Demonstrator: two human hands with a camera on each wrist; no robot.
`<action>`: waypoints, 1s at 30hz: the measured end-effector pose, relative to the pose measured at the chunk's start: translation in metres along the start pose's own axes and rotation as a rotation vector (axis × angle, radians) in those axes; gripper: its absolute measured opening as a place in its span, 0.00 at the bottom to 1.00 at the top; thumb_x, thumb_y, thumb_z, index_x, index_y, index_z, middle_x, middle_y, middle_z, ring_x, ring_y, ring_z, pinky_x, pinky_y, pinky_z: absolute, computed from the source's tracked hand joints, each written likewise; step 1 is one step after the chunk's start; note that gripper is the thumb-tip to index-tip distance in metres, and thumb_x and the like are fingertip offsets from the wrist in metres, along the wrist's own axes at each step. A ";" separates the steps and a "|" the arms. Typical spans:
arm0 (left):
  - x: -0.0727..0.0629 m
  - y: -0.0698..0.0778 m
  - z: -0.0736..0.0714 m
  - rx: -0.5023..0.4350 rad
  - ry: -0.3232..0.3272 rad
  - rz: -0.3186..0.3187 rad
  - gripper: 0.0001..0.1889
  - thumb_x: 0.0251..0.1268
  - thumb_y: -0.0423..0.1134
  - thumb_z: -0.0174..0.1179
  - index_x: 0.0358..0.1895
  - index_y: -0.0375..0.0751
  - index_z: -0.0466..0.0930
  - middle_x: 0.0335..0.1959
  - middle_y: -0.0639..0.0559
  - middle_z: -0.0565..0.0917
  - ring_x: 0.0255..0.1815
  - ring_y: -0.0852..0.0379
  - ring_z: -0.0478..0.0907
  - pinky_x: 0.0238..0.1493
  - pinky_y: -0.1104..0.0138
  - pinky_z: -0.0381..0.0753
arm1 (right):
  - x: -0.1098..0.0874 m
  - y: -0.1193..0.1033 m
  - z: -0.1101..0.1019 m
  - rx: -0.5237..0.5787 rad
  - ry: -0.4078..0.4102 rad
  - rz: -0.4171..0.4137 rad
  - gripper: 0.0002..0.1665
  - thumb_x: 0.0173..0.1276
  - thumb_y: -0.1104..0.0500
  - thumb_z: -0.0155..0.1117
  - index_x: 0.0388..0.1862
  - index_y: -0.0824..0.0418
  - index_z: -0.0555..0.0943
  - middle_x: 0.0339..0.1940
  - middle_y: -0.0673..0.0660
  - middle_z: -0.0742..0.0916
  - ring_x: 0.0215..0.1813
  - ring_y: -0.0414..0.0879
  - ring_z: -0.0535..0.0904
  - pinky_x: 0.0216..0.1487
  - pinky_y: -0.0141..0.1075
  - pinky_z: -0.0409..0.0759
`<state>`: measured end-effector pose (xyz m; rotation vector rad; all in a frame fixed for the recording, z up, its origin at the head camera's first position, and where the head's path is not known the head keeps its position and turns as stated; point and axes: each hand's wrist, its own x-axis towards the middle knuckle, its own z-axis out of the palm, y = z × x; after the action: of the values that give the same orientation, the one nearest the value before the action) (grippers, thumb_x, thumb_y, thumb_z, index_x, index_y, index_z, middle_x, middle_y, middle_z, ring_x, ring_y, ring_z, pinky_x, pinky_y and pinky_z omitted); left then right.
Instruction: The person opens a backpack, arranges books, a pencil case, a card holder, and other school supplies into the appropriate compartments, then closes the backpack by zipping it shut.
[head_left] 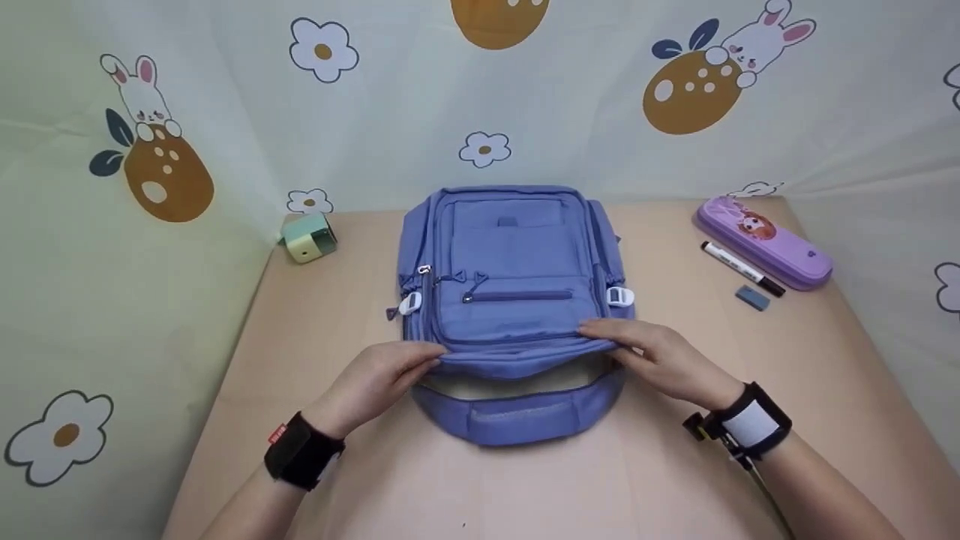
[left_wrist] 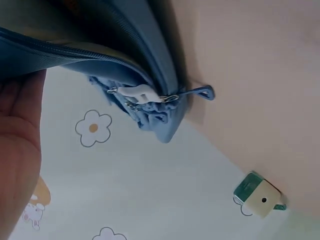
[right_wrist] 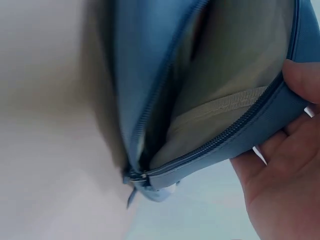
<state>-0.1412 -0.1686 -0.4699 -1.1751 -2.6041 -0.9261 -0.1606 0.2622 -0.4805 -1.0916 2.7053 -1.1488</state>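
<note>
A blue backpack (head_left: 517, 251) lies on the table with its top end toward me, the main compartment unzipped and gaping. At the left end of the raised upper panel, my left hand (head_left: 379, 379) holds the edge; its fingers run up behind the fabric in the left wrist view. My right hand (head_left: 675, 364) pinches the same panel's right end, thumb on the inner side and fingers outside. Between the zipper edges a beige lining (right_wrist: 225, 95) shows, with a woven seam tape across it. The deeper inside is dark and hidden.
A green and cream pencil sharpener (head_left: 309, 238) stands at the back left of the table (head_left: 300, 337). On the right lie a purple pencil case (head_left: 780, 251), a white marker (head_left: 739, 266) and a small grey-blue eraser (head_left: 752, 298). Patterned curtain cloth (head_left: 390, 112) hangs behind and beside the table.
</note>
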 end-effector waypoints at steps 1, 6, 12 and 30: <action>-0.002 -0.001 0.003 0.004 -0.002 0.017 0.13 0.74 0.33 0.62 0.57 0.41 0.85 0.51 0.53 0.88 0.53 0.56 0.85 0.55 0.61 0.83 | -0.001 0.002 0.002 -0.020 -0.007 -0.026 0.30 0.74 0.69 0.61 0.70 0.46 0.78 0.71 0.48 0.79 0.72 0.49 0.73 0.73 0.38 0.66; -0.009 -0.006 0.010 0.003 -0.069 0.047 0.13 0.73 0.32 0.62 0.57 0.43 0.85 0.54 0.53 0.87 0.56 0.55 0.83 0.58 0.61 0.81 | -0.006 0.010 0.010 -0.073 -0.053 -0.107 0.30 0.71 0.71 0.63 0.69 0.50 0.80 0.71 0.56 0.79 0.72 0.53 0.73 0.75 0.38 0.63; -0.009 -0.008 0.012 0.025 -0.152 0.069 0.12 0.69 0.35 0.66 0.53 0.43 0.88 0.55 0.50 0.87 0.57 0.54 0.83 0.60 0.59 0.80 | -0.009 0.013 0.016 -0.077 -0.114 -0.088 0.30 0.67 0.73 0.64 0.64 0.51 0.83 0.71 0.57 0.78 0.73 0.56 0.72 0.74 0.46 0.65; -0.003 -0.008 0.015 0.098 -0.291 0.009 0.11 0.65 0.41 0.70 0.49 0.46 0.89 0.53 0.50 0.87 0.54 0.53 0.84 0.57 0.58 0.82 | -0.008 0.012 0.022 -0.056 -0.195 -0.002 0.19 0.79 0.46 0.59 0.61 0.50 0.86 0.74 0.53 0.76 0.76 0.52 0.67 0.74 0.54 0.64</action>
<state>-0.1437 -0.1657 -0.4869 -1.3863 -2.8248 -0.6590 -0.1561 0.2594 -0.5065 -1.1482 2.6007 -0.9186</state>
